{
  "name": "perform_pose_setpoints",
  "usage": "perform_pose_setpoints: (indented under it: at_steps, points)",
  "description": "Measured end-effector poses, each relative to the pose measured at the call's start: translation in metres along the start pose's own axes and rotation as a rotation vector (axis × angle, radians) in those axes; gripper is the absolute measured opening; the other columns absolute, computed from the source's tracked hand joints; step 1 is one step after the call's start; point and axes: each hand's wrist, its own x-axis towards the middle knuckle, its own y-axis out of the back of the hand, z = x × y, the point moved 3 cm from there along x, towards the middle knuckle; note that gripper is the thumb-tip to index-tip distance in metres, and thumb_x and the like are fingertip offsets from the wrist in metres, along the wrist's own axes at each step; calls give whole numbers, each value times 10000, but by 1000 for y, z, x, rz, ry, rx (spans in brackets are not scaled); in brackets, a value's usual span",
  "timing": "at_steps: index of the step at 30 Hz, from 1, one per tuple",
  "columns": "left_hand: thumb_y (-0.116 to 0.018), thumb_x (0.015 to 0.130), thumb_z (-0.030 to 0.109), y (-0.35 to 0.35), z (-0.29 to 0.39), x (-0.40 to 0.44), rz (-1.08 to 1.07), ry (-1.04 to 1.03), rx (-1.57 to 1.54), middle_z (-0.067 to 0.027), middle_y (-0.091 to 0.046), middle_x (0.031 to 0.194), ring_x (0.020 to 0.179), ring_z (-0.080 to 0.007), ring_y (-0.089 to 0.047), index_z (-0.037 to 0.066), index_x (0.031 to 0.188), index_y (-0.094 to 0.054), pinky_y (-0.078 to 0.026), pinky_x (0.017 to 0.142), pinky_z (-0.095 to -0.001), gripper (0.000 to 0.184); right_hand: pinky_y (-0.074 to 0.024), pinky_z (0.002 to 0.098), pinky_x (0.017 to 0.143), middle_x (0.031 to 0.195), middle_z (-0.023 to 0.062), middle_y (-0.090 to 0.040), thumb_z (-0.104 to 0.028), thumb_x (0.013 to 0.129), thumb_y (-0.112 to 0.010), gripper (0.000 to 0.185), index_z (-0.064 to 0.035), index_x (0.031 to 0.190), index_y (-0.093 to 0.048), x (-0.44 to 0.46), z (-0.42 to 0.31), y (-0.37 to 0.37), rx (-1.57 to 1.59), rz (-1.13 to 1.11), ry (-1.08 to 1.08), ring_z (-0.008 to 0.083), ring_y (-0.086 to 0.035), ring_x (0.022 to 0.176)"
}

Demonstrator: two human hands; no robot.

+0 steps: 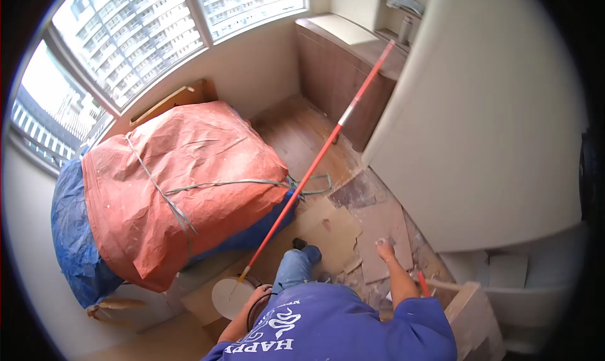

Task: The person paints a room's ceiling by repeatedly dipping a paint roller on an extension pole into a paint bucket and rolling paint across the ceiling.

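Observation:
My left hand [260, 293] is low in front of my body, its fingers curled, right beside a round white-topped thing [228, 298] that looks like a bucket or disc. What those fingers grip is hidden, and a dark loop hangs at the wrist. A long red pole [315, 162] slants from the white round top, where its end is yellow, up toward the cabinet; a pale band crosses it partway. My right hand [385, 250] is held out to the right with fingers closed; something small and greyish may be in it.
A bulky heap under an orange-red tarp [189, 166] and blue tarp [69, 216], tied with cord, stands by the windows. A wooden cabinet [340, 71] is at the back. Cardboard sheets [324, 225] cover the floor. A wooden box [469, 310] and red stick [423, 284] are at my right.

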Motion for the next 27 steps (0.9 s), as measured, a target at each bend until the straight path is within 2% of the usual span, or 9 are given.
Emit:
perform_pose_setpoints:
  at_steps: [3,6,9,12,19,20,23,24,27]
  points:
    - [-620,926,425,73,15,10,-68,161,110,-136,-729,1106,1049,-257,-681,29,1258,-651,-513,927,-365,517,-493,464,963,1158,214,-689,-364,896,-659,428,-68,1204,-660,17,-117,-20,-33,-168,163,395,-635,1129]
    - [-609,921,455,67,35,24,-278,332,94,-132,-728,1111,1027,-250,-684,29,1250,-655,-515,913,-371,540,-478,467,993,1190,227,-673,-373,898,-658,460,-55,1231,-643,49,-181,-21,-198,-327,361,401,-620,1153]
    - [-610,903,507,76,61,49,84,-15,340,-127,-728,1105,913,-224,-696,36,1259,-656,-530,866,-375,592,-445,456,1050,1284,241,-620,-343,883,-683,520,-37,1294,-594,93,-263,-10,-277,-388,576,397,-576,1219]
    - [-634,908,455,91,115,42,161,61,-62,-141,-726,1107,832,-204,-700,29,1291,-638,-544,838,-362,572,-394,440,1112,1436,233,-497,-254,850,-706,604,-40,1381,-513,121,-329,0,-290,-323,806,388,-480,1329]
    - [-664,909,324,63,141,4,808,198,-486,-128,-739,1013,819,-196,-711,57,1264,-666,-560,787,-347,444,-291,536,1175,1590,169,-307,-113,783,-682,740,-111,1472,-413,197,-473,35,-781,43,1256,402,-301,1459]
    - [-667,906,326,44,118,6,907,166,-492,-125,-742,1006,810,-195,-713,57,1258,-668,-562,780,-345,442,-207,571,1200,1602,141,-315,-105,785,-694,756,-145,1492,-428,210,-483,39,-846,21,1278,387,-297,1474]
    - [-692,897,286,-26,112,-16,1132,287,-737,-137,-738,1022,765,-200,-711,23,1224,-676,-577,736,-349,421,-189,587,1198,1615,135,-295,-156,808,-683,756,-170,1514,-410,256,-497,45,-1173,-9,1315,386,-274,1487]
    - [-695,897,267,-54,107,-18,1144,348,-804,-148,-734,1042,787,-207,-707,4,1234,-668,-580,740,-355,429,-204,603,1184,1546,144,-414,-197,851,-647,571,-163,1409,-530,279,-495,42,-1193,16,1369,375,-372,1437]
    - [-696,893,246,-130,135,-30,1076,541,-825,-158,-730,1057,809,-216,-704,-1,1244,-664,-583,754,-362,430,-244,607,1150,1395,133,-575,-233,887,-625,341,-143,1215,-642,319,-499,40,-1159,-257,1288,338,-503,1333]
